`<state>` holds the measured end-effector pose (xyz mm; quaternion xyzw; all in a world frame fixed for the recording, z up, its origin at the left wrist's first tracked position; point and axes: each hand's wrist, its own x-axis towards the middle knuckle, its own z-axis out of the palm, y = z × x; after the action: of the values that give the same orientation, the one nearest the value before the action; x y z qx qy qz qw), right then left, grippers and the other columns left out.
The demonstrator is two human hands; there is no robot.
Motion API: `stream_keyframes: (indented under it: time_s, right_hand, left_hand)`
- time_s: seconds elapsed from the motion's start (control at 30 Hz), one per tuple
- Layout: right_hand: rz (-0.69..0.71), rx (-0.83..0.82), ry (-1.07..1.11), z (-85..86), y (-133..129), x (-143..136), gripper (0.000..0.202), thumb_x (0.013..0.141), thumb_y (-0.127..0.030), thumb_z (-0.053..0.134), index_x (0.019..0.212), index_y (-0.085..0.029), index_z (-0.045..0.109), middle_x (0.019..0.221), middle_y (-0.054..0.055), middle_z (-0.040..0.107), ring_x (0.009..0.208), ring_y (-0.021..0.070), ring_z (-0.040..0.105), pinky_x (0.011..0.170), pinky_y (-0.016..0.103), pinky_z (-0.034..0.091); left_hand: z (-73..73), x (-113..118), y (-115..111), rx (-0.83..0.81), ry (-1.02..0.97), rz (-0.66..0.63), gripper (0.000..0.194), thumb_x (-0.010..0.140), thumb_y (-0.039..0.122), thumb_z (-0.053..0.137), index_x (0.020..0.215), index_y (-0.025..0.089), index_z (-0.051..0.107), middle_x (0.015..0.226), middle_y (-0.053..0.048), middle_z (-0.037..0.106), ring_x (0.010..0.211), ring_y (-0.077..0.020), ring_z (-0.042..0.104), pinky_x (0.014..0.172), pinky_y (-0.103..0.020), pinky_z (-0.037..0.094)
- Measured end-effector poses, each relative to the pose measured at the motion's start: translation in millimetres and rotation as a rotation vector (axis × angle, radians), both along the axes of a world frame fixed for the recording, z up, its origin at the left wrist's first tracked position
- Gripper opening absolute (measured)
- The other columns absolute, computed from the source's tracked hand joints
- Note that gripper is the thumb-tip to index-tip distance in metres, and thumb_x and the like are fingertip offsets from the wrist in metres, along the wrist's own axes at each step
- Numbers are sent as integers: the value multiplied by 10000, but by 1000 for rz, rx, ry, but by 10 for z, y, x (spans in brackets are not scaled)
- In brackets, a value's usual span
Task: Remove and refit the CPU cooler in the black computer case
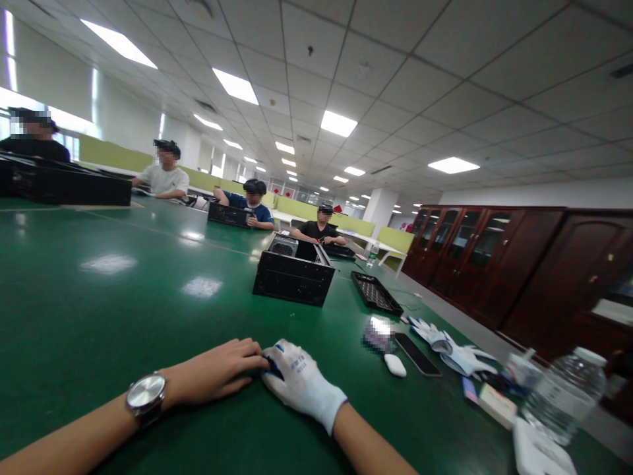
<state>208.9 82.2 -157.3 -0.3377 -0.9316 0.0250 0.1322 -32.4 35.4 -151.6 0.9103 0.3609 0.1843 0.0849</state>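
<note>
My left hand (217, 371) is bare, with a round silver watch (147, 394) on its wrist. Palm down, it rests low over the green table, its fingers stretched out and the thumb apart from them. Its fingertips touch my right hand (295, 377), which wears a white work glove (311, 389) with blue on the finger side. The gloved fingers are curled in beside the left fingertips; whatever they may hold is hidden. Beyond both hands stands a black computer case (291, 277), its top side open, with a power supply (285, 246) in one corner.
Right of the case lies a black panel (376, 293). Nearer are a phone (417, 354), a white earbud case (395, 365), more white gloves (452, 346), a small box (497, 404) and a clear water bottle (566, 396). Several people work with black cases across the green table (148, 297).
</note>
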Motion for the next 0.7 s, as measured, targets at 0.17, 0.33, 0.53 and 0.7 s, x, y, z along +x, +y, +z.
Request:
stream_keyframes:
  time_s: [0.17,0.33,0.53,0.7]
  right_hand:
    - [-3,-16,-13,25,-14,-3,410,998,-434,626,1353,-230,620,1289,117,657,1159,309,663,997,465,540]
    - [3,3,-27,3,4,-15,409,993,-443,631,1336,-221,627,1275,118,664,1143,307,664,989,457,541]
    - [9,41,-13,-39,22,0,412,990,-451,637,1341,-236,619,1263,107,662,1115,288,662,961,430,540]
    - [12,44,-7,-42,27,6,403,990,-451,632,1339,-250,619,1255,99,663,1104,282,665,955,423,539]
  left_hand:
    - [-22,-17,6,18,-24,-9,529,970,117,597,1429,378,588,1346,-47,640,1215,-282,628,1104,-420,462]
    - [-24,-9,10,-16,12,-3,539,977,111,584,1444,379,565,1370,-51,617,1251,-287,602,1124,-437,438]
    - [3,1,0,1,16,-4,513,984,118,572,1433,365,574,1364,-56,624,1241,-283,608,1120,-433,442]
    - [31,5,-13,-23,5,-1,520,978,128,587,1437,371,583,1367,-57,627,1239,-293,611,1110,-445,455]
